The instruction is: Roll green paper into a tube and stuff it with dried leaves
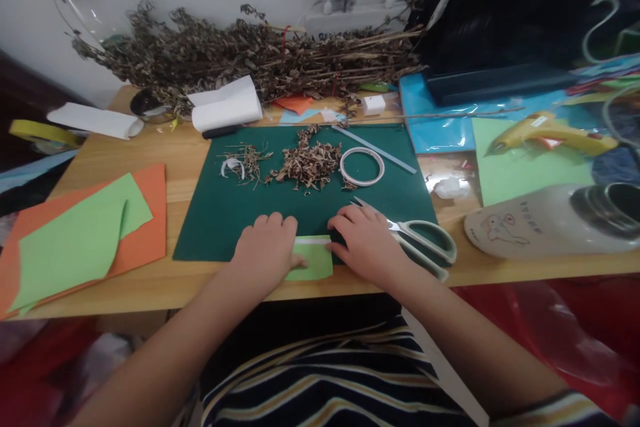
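A small light green paper piece [314, 264] lies at the front edge of the dark green cutting mat [210, 227]. Along its upper part runs a narrow white strip [313, 241]. My left hand [267, 250] has its fingers curled down at the paper's left side, the thumb lying on the paper. At the right edge, my right hand [367, 240] rests with bent fingers on the mat and its thumb apart from them, the tip touching the paper's edge. Scissors [420, 240] with pale handles lie partly under my right hand. A tape roll [362, 167] sits farther back.
Crumbled dry leaves [310, 163] and thin stems [247, 163] are on the mat beside a glue stick [375, 149]. Orange sheets [155, 213] and green sheets [70, 240] lie left. A bottle [525, 220] and a yellow glue gun [545, 133] lie right. Dried branches [210, 53] line the wall.
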The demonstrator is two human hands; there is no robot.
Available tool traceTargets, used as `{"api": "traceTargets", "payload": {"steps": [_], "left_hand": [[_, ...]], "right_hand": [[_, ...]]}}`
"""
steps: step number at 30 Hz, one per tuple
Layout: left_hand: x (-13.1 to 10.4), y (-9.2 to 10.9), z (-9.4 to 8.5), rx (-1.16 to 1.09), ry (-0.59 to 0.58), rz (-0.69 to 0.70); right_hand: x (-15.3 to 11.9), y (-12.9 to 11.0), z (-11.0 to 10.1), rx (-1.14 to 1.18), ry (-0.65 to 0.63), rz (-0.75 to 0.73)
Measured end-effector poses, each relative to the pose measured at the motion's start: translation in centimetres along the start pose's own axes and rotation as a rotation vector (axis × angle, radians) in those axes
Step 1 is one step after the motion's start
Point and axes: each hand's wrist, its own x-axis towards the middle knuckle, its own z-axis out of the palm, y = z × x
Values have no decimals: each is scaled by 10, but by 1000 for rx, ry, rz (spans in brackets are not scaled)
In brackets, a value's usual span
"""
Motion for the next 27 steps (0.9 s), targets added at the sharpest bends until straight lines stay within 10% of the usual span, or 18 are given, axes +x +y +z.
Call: {"api": "traceTargets", "payload": {"steps": [18, 27], "left_hand": [[-36, 10, 27, -161, -29, -187], [-65, 17, 56, -130, 240, -298]], "right_hand": [[-10, -4, 7, 47, -39, -23], [-17, -25, 14, 102, -48, -101]]}}
